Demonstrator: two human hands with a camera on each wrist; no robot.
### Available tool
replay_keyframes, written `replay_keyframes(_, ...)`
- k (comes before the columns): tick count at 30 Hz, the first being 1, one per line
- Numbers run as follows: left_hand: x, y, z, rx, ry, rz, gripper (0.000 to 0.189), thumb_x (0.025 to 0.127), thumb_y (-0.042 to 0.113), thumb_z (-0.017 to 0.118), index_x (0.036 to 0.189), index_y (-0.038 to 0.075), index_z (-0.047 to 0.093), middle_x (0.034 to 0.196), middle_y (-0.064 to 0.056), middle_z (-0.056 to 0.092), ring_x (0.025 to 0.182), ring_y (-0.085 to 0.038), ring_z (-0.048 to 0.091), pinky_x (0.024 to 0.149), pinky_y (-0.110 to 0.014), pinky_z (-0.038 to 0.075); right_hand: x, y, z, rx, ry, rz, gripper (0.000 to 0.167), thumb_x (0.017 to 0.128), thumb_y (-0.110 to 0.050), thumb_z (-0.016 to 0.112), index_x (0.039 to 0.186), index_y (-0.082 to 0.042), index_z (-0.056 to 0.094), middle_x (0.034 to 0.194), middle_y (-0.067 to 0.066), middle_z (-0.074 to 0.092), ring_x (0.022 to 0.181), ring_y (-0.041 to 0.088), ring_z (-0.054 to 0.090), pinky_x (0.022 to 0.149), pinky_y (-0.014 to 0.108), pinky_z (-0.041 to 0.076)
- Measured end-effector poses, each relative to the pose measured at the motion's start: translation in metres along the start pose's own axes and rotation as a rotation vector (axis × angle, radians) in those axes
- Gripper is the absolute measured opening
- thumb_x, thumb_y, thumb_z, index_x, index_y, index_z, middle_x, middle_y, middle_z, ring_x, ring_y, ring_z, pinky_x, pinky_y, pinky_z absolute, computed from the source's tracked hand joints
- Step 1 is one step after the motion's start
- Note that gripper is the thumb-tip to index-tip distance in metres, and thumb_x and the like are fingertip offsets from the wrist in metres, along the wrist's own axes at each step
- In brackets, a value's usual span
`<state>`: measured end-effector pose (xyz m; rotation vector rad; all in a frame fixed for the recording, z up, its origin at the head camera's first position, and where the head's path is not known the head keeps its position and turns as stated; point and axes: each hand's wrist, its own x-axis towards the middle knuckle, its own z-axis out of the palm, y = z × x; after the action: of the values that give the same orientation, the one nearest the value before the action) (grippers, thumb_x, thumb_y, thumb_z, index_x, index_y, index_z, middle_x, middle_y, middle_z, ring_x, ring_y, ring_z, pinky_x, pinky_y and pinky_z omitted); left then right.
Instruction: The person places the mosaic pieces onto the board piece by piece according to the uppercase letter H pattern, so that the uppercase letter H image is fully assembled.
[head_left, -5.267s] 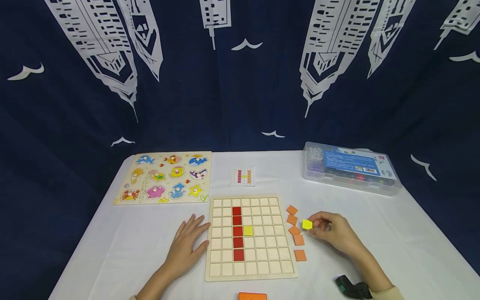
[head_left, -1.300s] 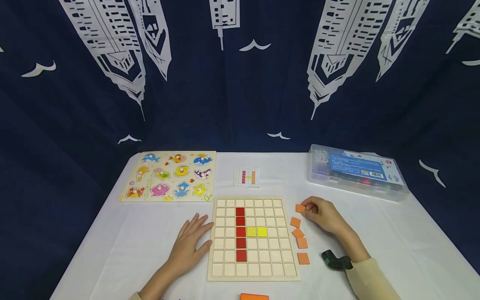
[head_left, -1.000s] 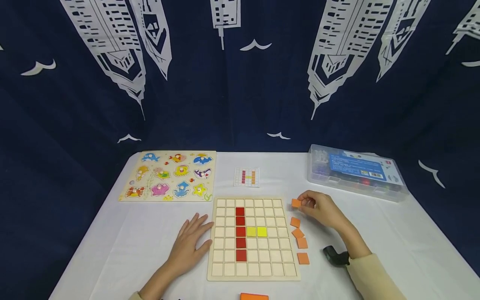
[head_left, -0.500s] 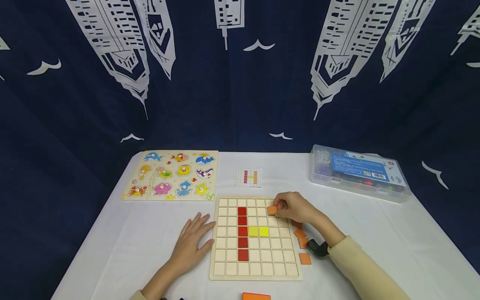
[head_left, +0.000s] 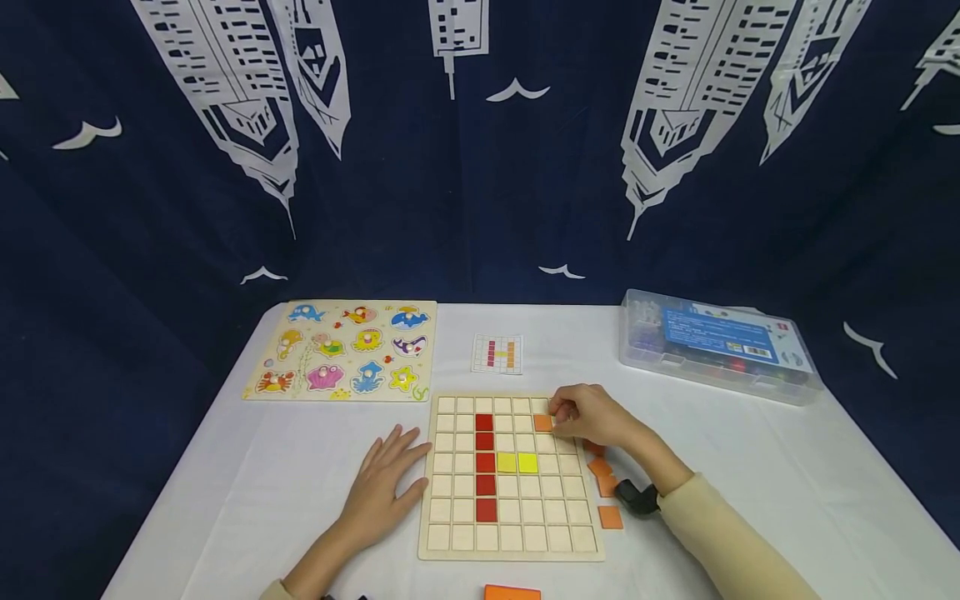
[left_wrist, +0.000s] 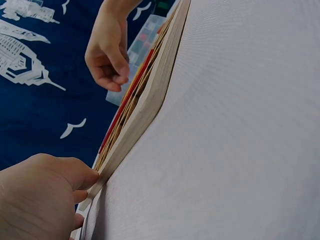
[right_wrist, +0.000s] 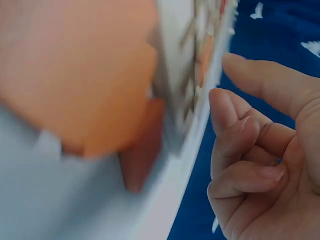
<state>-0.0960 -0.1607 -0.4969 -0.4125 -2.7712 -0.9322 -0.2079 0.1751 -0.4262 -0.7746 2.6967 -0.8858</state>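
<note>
A wooden grid board lies on the table with a column of several red tiles and two yellow tiles. One orange tile sits in a cell toward the board's upper right. Beside that tile is my right hand; in the right wrist view the thumb and index finger stand apart with nothing between them. My left hand lies with spread fingers at the board's left edge, its fingertips touching the edge in the left wrist view.
Several loose orange tiles lie right of the board, partly behind my right forearm. A pattern card lies beyond the board, a sea-animal puzzle back left, a clear plastic case back right. An orange object shows at the bottom edge.
Since the earliest frame, a second yellow tile has come onto the board. My right hand then carried an orange tile leftward from the table and has let it go in a cell. The left hand stays put.
</note>
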Motion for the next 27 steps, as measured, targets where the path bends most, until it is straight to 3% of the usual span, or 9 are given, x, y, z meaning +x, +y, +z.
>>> replay_keyframes(7,0.000,0.001,-0.001,-0.003,-0.009,-0.004,0.046,0.087,0.020,0.068,0.132,0.013,0.061,0.149,-0.011,0.048,0.146,-0.036,0.030,0.120,-0.056,0.016,-0.031,0.012,-0.018,0.098,0.129,-0.021,0.021,0.084,-0.007,0.073,0.104,-0.003,0.068,0.083,-0.002,0.062,0.066,0.010,0.049,0.054,0.021,0.042)
replay_keyframes(12,-0.001,0.000,0.000,0.002,0.001,0.004,0.046,0.087,0.021,0.069,0.132,0.014,0.061,0.149,-0.011,0.048,0.145,-0.037,0.031,0.119,-0.057,0.016,-0.054,0.028,-0.021,0.137,0.211,0.012,0.025,0.083,-0.005,0.073,0.107,-0.003,0.068,0.083,-0.003,0.061,0.066,0.008,0.050,0.055,0.022,0.043)
replay_keyframes(18,-0.001,0.000,0.001,0.003,-0.001,0.005,0.046,0.087,0.021,0.069,0.132,0.014,0.061,0.149,-0.010,0.048,0.145,-0.037,0.031,0.119,-0.056,0.016,-0.074,0.047,-0.014,0.201,0.216,0.075,0.027,0.083,-0.007,0.075,0.108,-0.002,0.067,0.083,0.000,0.061,0.066,0.008,0.049,0.057,0.022,0.043)
replay_keyframes(27,-0.001,0.001,0.000,0.003,-0.001,0.006,0.046,0.087,0.020,0.069,0.132,0.014,0.061,0.149,-0.010,0.048,0.145,-0.037,0.031,0.119,-0.057,0.016,-0.074,0.061,0.001,0.231,0.179,0.071,0.030,0.078,-0.004,0.078,0.106,-0.003,0.068,0.082,0.002,0.059,0.063,0.006,0.047,0.055,0.021,0.042)
